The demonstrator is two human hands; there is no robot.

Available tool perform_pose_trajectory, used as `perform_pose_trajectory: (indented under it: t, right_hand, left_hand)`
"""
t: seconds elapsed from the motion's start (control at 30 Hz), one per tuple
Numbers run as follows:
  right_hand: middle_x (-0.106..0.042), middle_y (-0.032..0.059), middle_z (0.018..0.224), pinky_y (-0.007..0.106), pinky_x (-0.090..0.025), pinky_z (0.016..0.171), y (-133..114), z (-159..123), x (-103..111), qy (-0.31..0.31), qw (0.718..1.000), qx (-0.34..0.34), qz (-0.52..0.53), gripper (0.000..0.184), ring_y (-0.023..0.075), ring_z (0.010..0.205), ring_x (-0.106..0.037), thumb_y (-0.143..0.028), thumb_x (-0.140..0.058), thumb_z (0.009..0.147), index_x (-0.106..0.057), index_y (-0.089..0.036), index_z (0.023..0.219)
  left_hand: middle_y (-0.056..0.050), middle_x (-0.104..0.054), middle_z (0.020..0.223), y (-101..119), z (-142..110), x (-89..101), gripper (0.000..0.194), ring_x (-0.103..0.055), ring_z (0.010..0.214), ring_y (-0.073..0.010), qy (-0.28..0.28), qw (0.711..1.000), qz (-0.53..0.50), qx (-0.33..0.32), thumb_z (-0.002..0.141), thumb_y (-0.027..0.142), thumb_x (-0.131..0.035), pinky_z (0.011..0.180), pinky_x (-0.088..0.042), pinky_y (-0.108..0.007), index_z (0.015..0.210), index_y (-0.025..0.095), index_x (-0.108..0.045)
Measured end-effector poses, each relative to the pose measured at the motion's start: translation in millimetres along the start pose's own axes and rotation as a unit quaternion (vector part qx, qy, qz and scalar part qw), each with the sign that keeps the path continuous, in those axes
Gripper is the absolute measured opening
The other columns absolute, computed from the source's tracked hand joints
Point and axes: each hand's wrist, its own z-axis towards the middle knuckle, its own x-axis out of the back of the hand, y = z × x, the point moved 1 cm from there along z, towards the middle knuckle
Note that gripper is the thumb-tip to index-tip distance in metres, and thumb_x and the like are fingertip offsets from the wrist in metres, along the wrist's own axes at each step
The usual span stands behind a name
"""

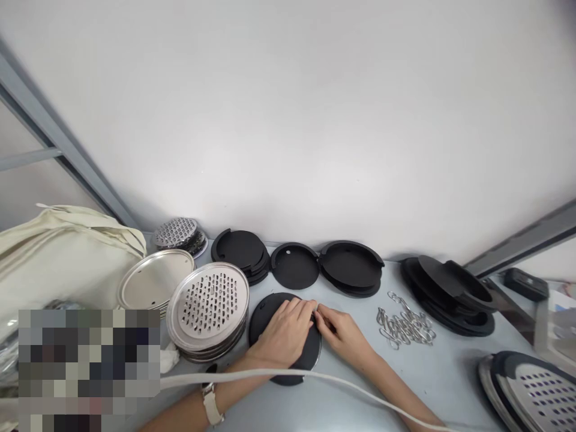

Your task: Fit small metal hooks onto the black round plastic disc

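Note:
A black round disc lies on the grey table in front of me, with a metal rim showing at its lower right. My left hand lies across its top, fingers together and curled over the far right edge. At that same edge, my right hand is closed, its fingertips pinched near those of my left. Whatever sits between the fingertips is hidden. Right of my right hand is a pile of small metal wire hooks. Close to my left forearm stands a stack of round metal grater plates.
Black round trays line the wall, with larger black pieces at right. Plain metal discs and more grater plates are at left. Another grater stack stands lower right. A white cable crosses before my forearms.

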Motion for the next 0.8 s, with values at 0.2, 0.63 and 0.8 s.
perform_pose_trajectory:
  t: [0.2,0.63,0.8]
  right_hand:
    - [-0.044,-0.0027,0.058,0.024,-0.033,0.054,1,-3,2,-0.003,1.0,0.008,0.02,0.027,0.0133,0.054,-0.041,-0.03,-0.035,0.094,-0.038,-0.021,0.069]
    - [-0.054,0.0001,0.067,0.026,-0.038,0.059,-7,-5,7,-0.012,1.0,0.023,0.013,0.022,0.0154,0.06,-0.05,-0.028,-0.034,0.094,-0.044,-0.021,0.076]
    - [-0.054,0.0004,0.067,0.026,-0.037,0.057,-9,-6,8,-0.008,1.0,0.027,0.003,0.021,0.0154,0.059,-0.049,-0.026,-0.034,0.094,-0.044,-0.022,0.076]
  left_hand:
    - [-0.007,-0.054,0.114,-3,-1,-2.4,0.034,-0.048,0.103,-0.0214,0.007,0.999,-0.046,-0.001,0.093,0.014,-0.034,0.089,-0.042,-0.038,0.126,0.019,-0.038]
    - [-0.008,-0.056,0.111,-2,-2,-2.4,0.036,-0.051,0.103,-0.0204,-0.003,0.999,-0.029,-0.031,0.092,0.01,-0.031,0.091,-0.038,-0.038,0.127,0.019,-0.035]
    - [-0.007,-0.057,0.105,-1,-2,-0.2,0.033,-0.052,0.1,-0.02,-0.009,0.998,-0.054,-0.022,0.092,0.01,-0.031,0.088,-0.04,-0.037,0.123,0.02,-0.037]
